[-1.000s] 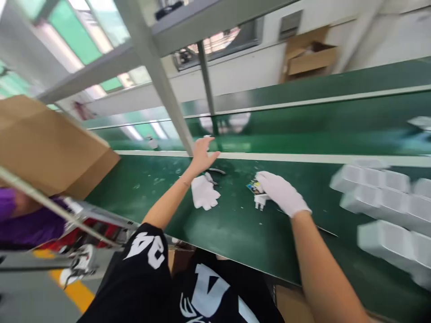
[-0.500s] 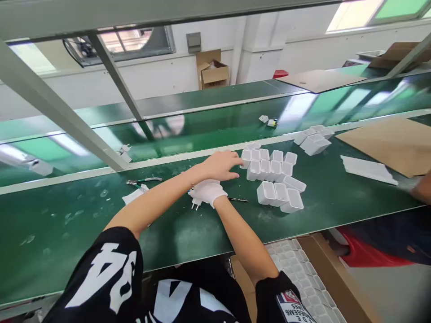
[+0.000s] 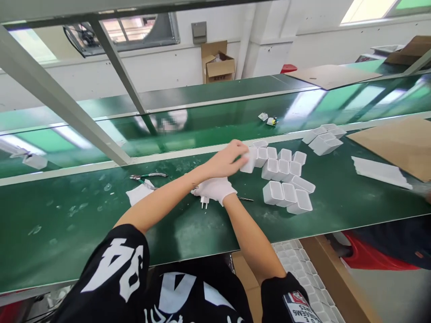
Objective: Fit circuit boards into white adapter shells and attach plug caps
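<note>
Head view: the bare left grip [image 3: 227, 160] is closed on a white box [image 3: 248, 161], its fingers against the left side, at the left end of the grouped white boxes [image 3: 283, 168]. Its wrist crosses over the gloved right grip [image 3: 217, 188], which covers part of a white plug [image 3: 204, 200], two pins pointing to the near side; the right fingertips are hidden, so whether they pinch it cannot be told. Just right of the glove, a thin dark tool [image 3: 245, 198] lies on the green desk [image 3: 198, 233]. To the left lie green-handled pliers [image 3: 148, 176], beside a white cloth item [image 3: 138, 193]. Farther right are another box cluster [image 3: 323, 140], a white strip [image 3: 380, 172] and a cardboard sheet [image 3: 400, 143]. Small loose parts [image 3: 268, 119] sit on the far green belt [image 3: 215, 130].
</note>
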Demonstrator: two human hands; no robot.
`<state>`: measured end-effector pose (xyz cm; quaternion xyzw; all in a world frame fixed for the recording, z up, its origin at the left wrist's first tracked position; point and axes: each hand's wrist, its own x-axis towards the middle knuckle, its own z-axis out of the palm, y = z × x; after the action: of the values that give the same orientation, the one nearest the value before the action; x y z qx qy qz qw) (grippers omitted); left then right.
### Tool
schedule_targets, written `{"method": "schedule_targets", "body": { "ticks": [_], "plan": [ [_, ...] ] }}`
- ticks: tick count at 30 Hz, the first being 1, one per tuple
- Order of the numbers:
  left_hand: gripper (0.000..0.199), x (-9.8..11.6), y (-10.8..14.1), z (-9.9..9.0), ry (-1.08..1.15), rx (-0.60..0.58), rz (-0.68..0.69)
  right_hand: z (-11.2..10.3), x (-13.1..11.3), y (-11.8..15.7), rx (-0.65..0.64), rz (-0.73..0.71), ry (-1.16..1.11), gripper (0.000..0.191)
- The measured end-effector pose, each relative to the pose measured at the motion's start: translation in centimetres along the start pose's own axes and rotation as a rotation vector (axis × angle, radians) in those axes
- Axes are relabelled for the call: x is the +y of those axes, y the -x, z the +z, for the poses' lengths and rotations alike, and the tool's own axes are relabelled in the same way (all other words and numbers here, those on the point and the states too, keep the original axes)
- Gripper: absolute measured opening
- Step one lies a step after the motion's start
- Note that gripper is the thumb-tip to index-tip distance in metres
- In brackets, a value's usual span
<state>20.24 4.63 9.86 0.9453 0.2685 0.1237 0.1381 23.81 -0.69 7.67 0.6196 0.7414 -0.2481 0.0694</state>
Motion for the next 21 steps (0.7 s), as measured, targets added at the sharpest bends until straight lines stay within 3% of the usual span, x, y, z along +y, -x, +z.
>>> {"method": "schedule_targets", "body": {
  "ticks": [2,5,8,11,16,21],
  "plan": [
    [0.031,-1.2,3.9,-1.8,0.242,0.24,-0.077,0.1,0.1,0.2,-0.01,-0.04,-0.007,0.042],
    [0.037,-3.4,10.5,-3.0,0.448,0.427,-0.238,0.5,-0.1,0.7,0.035,-0.059,0.02,0.052],
    [0.045,-5.1,16.2,-1.9,0.659,0.614,-0.411,1.3,-0.5,0.7,0.077,-0.062,0.063,0.047],
    [0.051,-6.0,19.7,0.2,0.847,0.758,-0.554,1.8,-0.7,0.2,0.102,-0.093,0.056,0.034],
    [0.074,-7.1,21.7,2.4,1.069,0.67,-0.646,2.0,-0.8,-1.2,0.174,-0.126,-0.096,0.025],
    [0.08,-7.3,22.5,3.0,0.867,0.522,-0.614,2.9,-0.9,-2.6,0.233,-0.143,-0.377,0.036]
  ]
}}
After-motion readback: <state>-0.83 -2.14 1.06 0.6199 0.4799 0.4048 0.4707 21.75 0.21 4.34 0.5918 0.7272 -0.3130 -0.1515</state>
